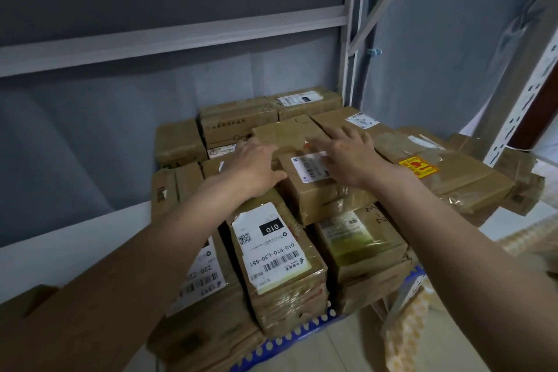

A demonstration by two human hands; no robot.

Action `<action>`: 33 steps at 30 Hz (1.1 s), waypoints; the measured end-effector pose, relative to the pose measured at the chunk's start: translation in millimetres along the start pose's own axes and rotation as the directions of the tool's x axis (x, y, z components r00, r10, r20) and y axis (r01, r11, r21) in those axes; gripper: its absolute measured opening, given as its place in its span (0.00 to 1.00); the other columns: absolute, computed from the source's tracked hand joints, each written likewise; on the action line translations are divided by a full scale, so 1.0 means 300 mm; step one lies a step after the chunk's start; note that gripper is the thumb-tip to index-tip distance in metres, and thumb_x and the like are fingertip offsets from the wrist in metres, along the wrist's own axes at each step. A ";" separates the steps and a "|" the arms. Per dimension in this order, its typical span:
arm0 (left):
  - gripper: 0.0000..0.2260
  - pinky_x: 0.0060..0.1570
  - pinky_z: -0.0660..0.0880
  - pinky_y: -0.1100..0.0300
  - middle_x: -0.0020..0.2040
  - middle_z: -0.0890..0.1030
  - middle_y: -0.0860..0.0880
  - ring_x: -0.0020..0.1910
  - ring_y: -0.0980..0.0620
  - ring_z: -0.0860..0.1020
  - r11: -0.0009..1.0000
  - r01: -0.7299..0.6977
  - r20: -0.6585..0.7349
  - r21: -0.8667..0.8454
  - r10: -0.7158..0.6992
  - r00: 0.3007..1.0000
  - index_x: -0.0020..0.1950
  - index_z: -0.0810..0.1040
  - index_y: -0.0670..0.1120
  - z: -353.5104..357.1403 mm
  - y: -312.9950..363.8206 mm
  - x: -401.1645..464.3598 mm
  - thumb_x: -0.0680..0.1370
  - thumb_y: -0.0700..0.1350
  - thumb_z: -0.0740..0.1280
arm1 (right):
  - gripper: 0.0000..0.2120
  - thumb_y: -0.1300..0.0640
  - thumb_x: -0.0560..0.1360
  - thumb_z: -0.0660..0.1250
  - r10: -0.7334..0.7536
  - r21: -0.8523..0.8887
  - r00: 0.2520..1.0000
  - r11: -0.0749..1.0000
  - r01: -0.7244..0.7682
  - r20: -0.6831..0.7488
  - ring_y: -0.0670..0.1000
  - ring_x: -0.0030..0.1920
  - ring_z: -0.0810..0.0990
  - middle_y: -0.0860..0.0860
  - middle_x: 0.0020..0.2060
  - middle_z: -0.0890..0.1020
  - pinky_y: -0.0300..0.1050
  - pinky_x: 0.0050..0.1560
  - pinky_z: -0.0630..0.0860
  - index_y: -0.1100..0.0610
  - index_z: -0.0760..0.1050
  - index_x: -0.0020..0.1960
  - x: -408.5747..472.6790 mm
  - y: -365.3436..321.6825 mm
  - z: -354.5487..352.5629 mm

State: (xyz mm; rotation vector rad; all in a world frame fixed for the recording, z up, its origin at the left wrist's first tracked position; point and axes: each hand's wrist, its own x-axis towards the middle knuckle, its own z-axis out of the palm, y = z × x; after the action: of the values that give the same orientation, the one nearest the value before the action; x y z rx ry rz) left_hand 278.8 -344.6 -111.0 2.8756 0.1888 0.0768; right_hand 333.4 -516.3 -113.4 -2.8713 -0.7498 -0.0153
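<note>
A small labelled box (314, 195) is seen on top of a pile of taped cardboard parcels; its left edge is met by the left hand (256, 167), whose fingers are hidden beyond the back of the hand, so their hold cannot be told; its top is covered by the right hand (348, 157), fingers spread wide and straight. In front of the box a long parcel (280, 254) marked 010 is stacked; lower still, a blue perforated pallet (290, 338) is set on pale floor (341, 347). Behind the box grey sheeting (90, 136) is crossed by a white rack beam (169, 39); far to the box's right a perforated upright (519, 109) is seen.
</note>
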 end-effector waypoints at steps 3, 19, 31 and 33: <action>0.27 0.69 0.63 0.49 0.73 0.65 0.47 0.72 0.45 0.62 0.997 -0.014 -0.027 0.079 0.017 0.999 0.75 0.64 0.53 -0.031 -0.059 -0.027 0.77 0.52 0.67 | 0.28 0.55 0.80 0.60 -0.050 -0.047 0.998 0.998 0.051 0.032 0.60 0.77 0.45 0.51 0.78 0.50 0.68 0.72 0.44 0.40 0.54 0.76 0.008 -0.083 -0.012; 0.23 0.64 0.65 0.51 0.69 0.69 0.44 0.68 0.43 0.67 0.938 0.302 -0.180 0.168 -0.272 0.945 0.71 0.68 0.47 -0.188 -0.565 -0.369 0.78 0.52 0.66 | 0.28 0.52 0.80 0.58 -0.330 -0.119 0.929 0.929 0.351 0.169 0.59 0.75 0.54 0.54 0.75 0.59 0.63 0.73 0.52 0.52 0.53 0.76 0.054 -0.693 0.024; 0.23 0.66 0.66 0.52 0.70 0.69 0.44 0.69 0.44 0.67 0.825 0.548 -0.205 0.141 -0.517 0.831 0.71 0.68 0.45 -0.329 -1.009 -0.712 0.78 0.50 0.66 | 0.28 0.48 0.81 0.58 -0.543 -0.115 0.802 0.805 0.582 0.249 0.58 0.75 0.52 0.54 0.75 0.57 0.57 0.73 0.54 0.59 0.54 0.76 -0.003 -1.250 0.115; 0.22 0.63 0.68 0.53 0.68 0.72 0.44 0.66 0.43 0.70 0.810 0.568 -0.212 0.146 -0.535 0.818 0.70 0.69 0.45 -0.337 -1.063 -0.757 0.78 0.49 0.66 | 0.29 0.49 0.81 0.57 -0.566 -0.107 0.779 0.786 0.609 0.271 0.58 0.75 0.52 0.54 0.76 0.55 0.57 0.73 0.54 0.59 0.53 0.76 -0.017 -1.321 0.145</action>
State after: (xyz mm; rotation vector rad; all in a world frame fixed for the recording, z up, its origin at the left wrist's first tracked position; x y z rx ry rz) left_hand 8.0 -44.1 -103.9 2.8765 1.1219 0.1874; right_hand 134.7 -171.3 -91.1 -2.6895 -1.7636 0.1707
